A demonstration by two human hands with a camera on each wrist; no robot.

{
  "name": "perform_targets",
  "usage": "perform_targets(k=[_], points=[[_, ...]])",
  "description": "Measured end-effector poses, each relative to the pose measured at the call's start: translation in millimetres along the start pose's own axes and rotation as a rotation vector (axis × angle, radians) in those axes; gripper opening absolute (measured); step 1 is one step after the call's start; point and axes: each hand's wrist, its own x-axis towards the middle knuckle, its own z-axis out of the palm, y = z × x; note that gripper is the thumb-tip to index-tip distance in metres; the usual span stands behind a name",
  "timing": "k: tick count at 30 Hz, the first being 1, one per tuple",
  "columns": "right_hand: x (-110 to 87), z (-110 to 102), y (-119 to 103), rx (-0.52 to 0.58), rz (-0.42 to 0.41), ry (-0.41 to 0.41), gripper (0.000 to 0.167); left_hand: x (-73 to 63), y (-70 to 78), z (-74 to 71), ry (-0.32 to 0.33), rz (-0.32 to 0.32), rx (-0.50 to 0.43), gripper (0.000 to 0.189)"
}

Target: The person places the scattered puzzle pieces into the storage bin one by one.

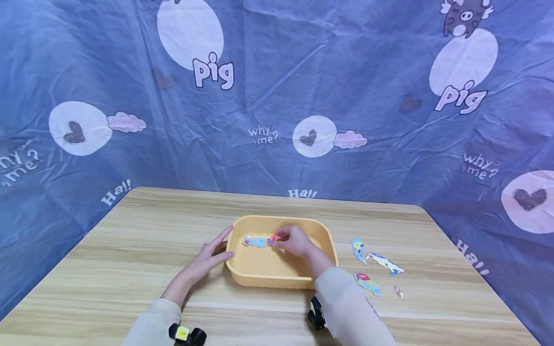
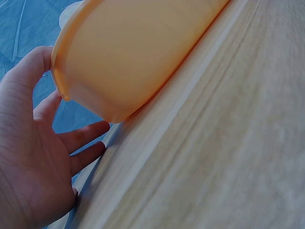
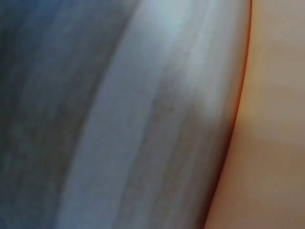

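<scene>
My left hand (image 1: pixel 203 262) holds the left rim of a shallow orange plastic bin (image 1: pixel 283 281). In the left wrist view, the thumb (image 2: pixel 35 64) hooks over the rim and the other fingers spread along the outer wall. Reaching into the bin, my right hand (image 1: pixel 296 240) pinches a small red and blue printed piece (image 1: pixel 274 239), like a puzzle piece, between thumb and fingertips. A light blue printed piece (image 1: pixel 255 242) lies on the bin floor just left of it. The right wrist view catches only the bin wall (image 3: pixel 271 143) and blurred tabletop, not the fingers.
On the wooden table (image 1: pixel 130 240), right of the bin, lie several irregular printed pieces: a blue-yellow piece (image 1: pixel 358 250), a long white-blue piece (image 1: pixel 385 263), a red-green piece (image 1: pixel 368 283) and a tiny reddish piece (image 1: pixel 398 292). A blue patterned cloth (image 1: pixel 277 96) hangs behind.
</scene>
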Motion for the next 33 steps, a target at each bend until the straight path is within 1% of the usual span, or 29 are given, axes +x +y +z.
perform_targets(k=[5, 8, 10, 15, 16, 18, 22, 23, 28, 33], points=[[0.2, 0.6, 1.3, -0.022, -0.006, -0.001, 0.024, -6.0, 17.6, 0.4, -0.007, -0.019, -0.025, 0.062], [0.2, 0.3, 0.0, -0.038, -0.005, -0.001, 0.023, -7.9, 23.9, 0.8, -0.007, -0.019, -0.02, 0.063], [0.2, 0.3, -0.9, -0.044, -0.011, -0.001, 0.021, -6.8, 20.9, 0.5, -0.005, -0.019, -0.013, 0.062], [-0.1, 0.5, -1.1, -0.048, -0.018, -0.001, 0.02, -0.4, 1.3, -0.2, 0.0, 0.003, 0.005, 0.061], [-0.2, 0.6, -1.2, -0.046, -0.013, -0.001, 0.021, -1.3, 3.4, 0.1, 0.002, 0.001, 0.0, 0.061], [0.0, 1.1, 0.3, -0.046, -0.022, 0.0, 0.022, -0.7, 0.6, 0.4, 0.003, 0.003, -0.008, 0.062], [0.5, 2.4, 2.3, -0.046, -0.029, 0.005, 0.026, -0.6, -0.4, 0.6, 0.01, -0.008, 0.001, 0.062], [0.7, 2.6, 2.7, -0.051, -0.035, 0.007, 0.027, 1.2, -5.3, 0.3, 0.012, -0.003, 0.01, 0.062], [0.7, 3.0, 1.6, -0.067, -0.024, 0.011, 0.026, 1.8, -7.9, 0.1, 0.017, 0.005, 0.026, 0.063], [0.1, 3.0, -0.9, -0.061, -0.015, 0.015, 0.028, 2.1, -9.0, 0.2, 0.021, 0.003, 0.003, 0.064]])
